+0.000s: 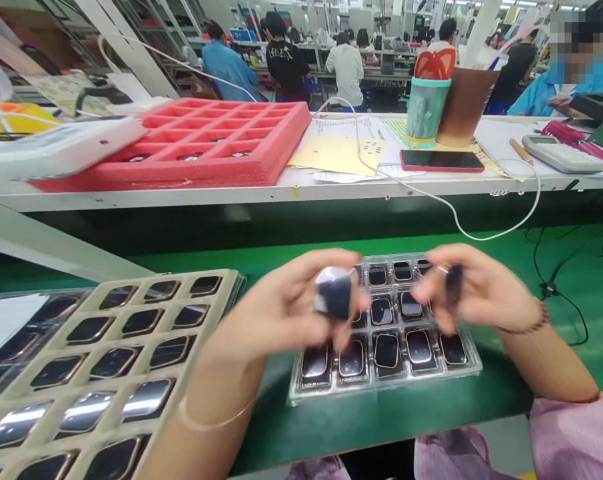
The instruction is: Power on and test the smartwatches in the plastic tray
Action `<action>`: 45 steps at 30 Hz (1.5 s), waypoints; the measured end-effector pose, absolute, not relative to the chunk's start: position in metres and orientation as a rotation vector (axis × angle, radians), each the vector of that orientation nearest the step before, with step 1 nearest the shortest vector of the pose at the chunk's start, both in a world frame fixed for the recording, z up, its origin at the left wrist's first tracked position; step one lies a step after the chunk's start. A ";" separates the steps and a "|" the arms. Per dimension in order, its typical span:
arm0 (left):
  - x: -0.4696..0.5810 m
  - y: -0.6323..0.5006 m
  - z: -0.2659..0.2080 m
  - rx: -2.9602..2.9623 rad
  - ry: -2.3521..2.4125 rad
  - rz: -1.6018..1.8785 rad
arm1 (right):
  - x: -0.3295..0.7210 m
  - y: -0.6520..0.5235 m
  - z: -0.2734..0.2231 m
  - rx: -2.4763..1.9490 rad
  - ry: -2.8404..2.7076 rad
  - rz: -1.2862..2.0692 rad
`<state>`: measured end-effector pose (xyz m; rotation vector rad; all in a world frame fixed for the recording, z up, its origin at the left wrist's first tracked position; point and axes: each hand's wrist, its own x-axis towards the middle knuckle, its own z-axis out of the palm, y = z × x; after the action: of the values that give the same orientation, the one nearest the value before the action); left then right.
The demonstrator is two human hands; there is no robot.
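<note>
My left hand (291,300) is closed round a smartwatch case (334,293), its dark face turned towards me. In my right hand (476,287) a second dark watch case (453,288) is pinched, seen nearly edge-on and blurred. Both hands hover over a clear plastic tray (386,383), whose pockets hold several dark, square watch cases with gold-coloured rims. Left of my forearm lies a cream foam tray (131,313) filled with rows of similar watch cases. My hands hide part of the clear tray.
A pink foam tray (281,143) with compartments sits on the raised shelf. Beside it are papers (341,150), a phone (442,161), cups (428,110) and a calculator (564,153). A white cable (446,200) droops below the shelf edge. Several people work behind.
</note>
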<state>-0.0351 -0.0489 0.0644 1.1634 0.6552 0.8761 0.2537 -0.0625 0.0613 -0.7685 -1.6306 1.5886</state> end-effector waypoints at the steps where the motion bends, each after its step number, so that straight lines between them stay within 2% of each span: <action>1: -0.028 -0.041 0.060 1.223 0.683 0.846 | 0.248 -0.051 0.052 -0.746 -1.636 1.565; 6: 0.009 -0.007 0.012 1.331 0.919 0.822 | 0.227 -0.001 -0.005 -0.903 -1.584 1.486; 9: 0.016 -0.005 -0.004 1.356 0.913 0.815 | 0.227 0.003 -0.021 -0.927 -1.593 1.481; 31: 0.012 -0.001 -0.015 1.307 0.923 0.951 | 0.229 -0.004 -0.024 -0.971 -1.749 1.357; 45: 0.005 0.005 -0.018 1.164 0.756 0.851 | 0.239 0.012 -0.031 -0.891 -1.512 1.608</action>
<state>0.0047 0.0048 -0.0176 1.1638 0.7556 0.8514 0.2391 0.0120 -0.0315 -0.8910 -1.5120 1.6084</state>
